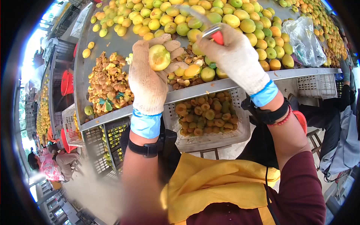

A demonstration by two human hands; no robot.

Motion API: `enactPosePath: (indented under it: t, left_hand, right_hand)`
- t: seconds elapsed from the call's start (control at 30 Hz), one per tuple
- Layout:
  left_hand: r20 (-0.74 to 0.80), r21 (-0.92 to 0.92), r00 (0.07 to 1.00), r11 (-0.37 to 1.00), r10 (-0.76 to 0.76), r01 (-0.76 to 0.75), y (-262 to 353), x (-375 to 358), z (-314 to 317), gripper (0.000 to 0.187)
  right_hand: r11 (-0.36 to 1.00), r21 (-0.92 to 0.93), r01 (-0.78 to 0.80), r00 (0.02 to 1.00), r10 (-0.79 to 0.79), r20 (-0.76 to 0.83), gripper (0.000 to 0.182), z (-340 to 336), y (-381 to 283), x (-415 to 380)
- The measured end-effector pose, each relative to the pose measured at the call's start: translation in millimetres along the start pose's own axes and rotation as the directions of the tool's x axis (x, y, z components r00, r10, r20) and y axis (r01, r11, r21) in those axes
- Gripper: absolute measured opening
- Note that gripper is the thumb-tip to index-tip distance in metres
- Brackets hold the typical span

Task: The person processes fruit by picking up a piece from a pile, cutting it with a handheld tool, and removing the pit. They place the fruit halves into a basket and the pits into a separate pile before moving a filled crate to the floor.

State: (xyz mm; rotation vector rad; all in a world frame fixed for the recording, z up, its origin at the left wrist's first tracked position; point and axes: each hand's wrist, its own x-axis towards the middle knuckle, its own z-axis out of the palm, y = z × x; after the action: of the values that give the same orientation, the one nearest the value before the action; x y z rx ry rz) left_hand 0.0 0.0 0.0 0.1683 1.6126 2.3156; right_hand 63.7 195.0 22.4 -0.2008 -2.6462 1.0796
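Observation:
In a pale glove, my left hand is closed round a yellow-green apricot with a cut face turned up. My right hand, gloved too, grips a knife by its red handle; the blade points up and left over the fruit and is blurred. Both hands are above the metal table, near its front edge, and apart from each other. Beneath them lie scraps and a few whole apricots. A heap of brownish fruit pieces with some green leaves sits left of my left hand.
A large pile of apricots covers the table's far side. A clear plastic bag lies at right. Below the table edge, a white crate holds pitted fruit; a dark crate stands left of it. Another person sits far left.

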Motion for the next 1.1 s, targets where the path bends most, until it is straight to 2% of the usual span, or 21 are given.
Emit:
enactPosePath:
  t: [0.03,0.07,0.1,0.17,0.3,0.37,0.4,0.43,0.5,0.53,0.57,0.63,0.67,0.7,0.73,0.77,0.83,0.87,0.9,0.97,1.1]
  left_hand:
    - [0.042,-0.124,0.999,0.992,0.010,-0.005,-5,0,-2,0.067]
    - [0.084,-0.247,0.996,0.969,0.025,-0.004,-9,-1,-4,0.065]
    - [0.082,-0.198,0.996,0.980,0.020,-0.004,3,-6,-10,0.065]
    - [0.327,-0.344,0.945,0.935,0.029,0.090,1,-10,-11,0.066]
    - [0.356,-0.368,0.934,0.915,-0.025,0.165,3,-29,-7,0.068]
    - [0.386,-0.133,0.917,0.978,-0.097,0.160,9,-39,1,0.075]
    - [0.527,0.236,0.849,0.966,-0.037,-0.104,17,-45,0,0.083]
    - [0.552,0.180,0.834,0.973,0.022,-0.145,17,-55,1,0.062]
    - [0.446,0.231,0.895,0.963,0.022,-0.138,22,-53,-13,0.062]
    - [0.274,0.223,0.962,0.972,0.009,-0.073,25,-43,-22,0.052]
    - [0.275,0.226,0.961,0.971,0.010,-0.075,28,-37,-28,0.052]
    - [0.030,0.634,0.999,0.772,0.037,-0.048,33,-24,-31,0.035]
    - [0.108,0.663,0.985,0.728,0.134,-0.172,21,-9,-17,0.028]
    - [0.189,0.598,0.974,0.773,0.122,-0.213,13,0,-6,0.031]
    - [0.176,0.707,0.981,0.682,0.086,-0.186,10,9,12,0.034]
    - [0.156,0.802,0.986,0.576,0.052,-0.157,8,21,28,0.037]
    - [0.237,0.955,0.968,0.205,-0.084,-0.216,-6,52,44,0.046]
    - [0.235,0.972,0.955,0.057,-0.179,-0.228,-10,59,51,0.050]
    - [0.245,0.970,0.953,0.056,-0.181,-0.238,-11,63,55,0.050]
    - [0.362,0.913,0.906,-0.114,-0.220,-0.392,-15,64,60,0.050]
    - [0.408,0.880,0.869,-0.133,-0.279,-0.456,-9,63,50,0.047]
  right_hand:
    - [0.935,0.320,-0.154,0.988,0.143,0.060,0.032,-5,-4,-2]
    - [0.747,0.593,-0.301,0.953,0.256,0.162,0.033,-8,-6,-2]
    - [0.715,0.632,-0.299,0.953,0.254,0.164,0.033,-5,-10,-5]
    - [0.610,0.731,-0.306,0.947,0.273,0.169,0.030,-12,-4,-4]
    - [0.541,0.774,-0.328,0.934,0.311,0.179,0.027,-19,9,-5]
    - [0.560,0.757,-0.338,0.929,0.327,0.172,0.027,-25,11,-8]
    - [0.545,0.778,-0.314,0.942,0.282,0.183,0.030,-31,18,-9]
    - [0.527,0.798,-0.291,0.953,0.236,0.191,0.034,-35,24,-9]
    - [0.490,0.831,-0.262,0.958,0.235,0.164,0.033,-42,28,-9]
    - [0.477,0.843,-0.250,0.953,0.273,0.128,0.032,-47,23,-11]
    - [0.465,0.854,-0.235,0.946,0.311,0.091,0.031,-50,20,-11]
    - [0.489,0.843,-0.223,0.944,0.323,0.063,0.033,-53,22,-11]
    - [0.564,0.785,-0.256,0.940,0.335,0.066,0.033,-57,23,-10]
    - [0.632,0.714,-0.299,0.932,0.355,0.076,0.035,-59,24,-12]
    - [0.684,0.669,-0.290,0.942,0.327,0.073,0.032,-59,20,-13]
    - [0.686,0.666,-0.293,0.941,0.330,0.074,0.032,-58,20,-14]
    - [0.667,0.684,-0.295,0.937,0.342,0.070,0.031,-57,24,-13]
    - [0.601,0.728,-0.330,0.925,0.360,0.121,0.037,-61,33,-12]
    - [0.600,0.730,-0.327,0.924,0.366,0.113,0.037,-64,34,-12]
    - [0.568,0.748,-0.342,0.911,0.394,0.118,0.035,-69,34,-15]
    - [0.575,0.769,-0.278,0.933,0.352,0.074,0.028,-69,42,-17]
